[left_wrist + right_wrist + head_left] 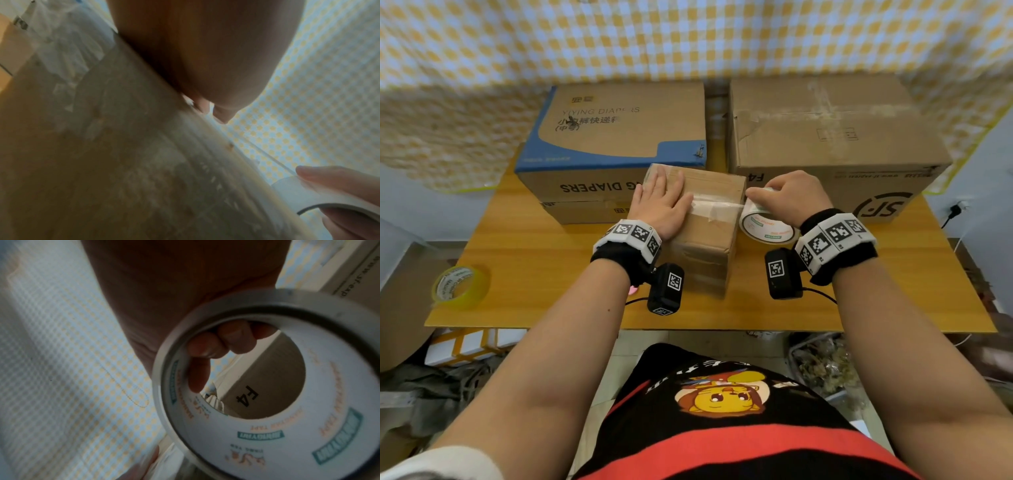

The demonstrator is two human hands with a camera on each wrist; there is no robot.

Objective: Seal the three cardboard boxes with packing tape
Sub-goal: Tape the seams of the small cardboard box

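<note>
A small brown cardboard box [709, 236] stands on the wooden table [544, 274] in front of me. My left hand [662, 202] lies flat on its top, fingers straight, pressing a strip of clear tape [710, 205] that runs across the lid. My right hand [787, 200] grips a roll of clear packing tape [765, 226] just past the box's right edge, fingers hooked through the core [207, 344]. The strip stretches from the roll to the box. Behind stand a blue-printed diapers box [619, 137] and a larger brown box [832, 137].
A second, yellowish tape roll [460, 286] lies at the table's front left corner. A checked cloth [688, 37] hangs behind the boxes. Bare tabletop lies to the left and right of the small box. Clutter sits on the floor under the table's front edge.
</note>
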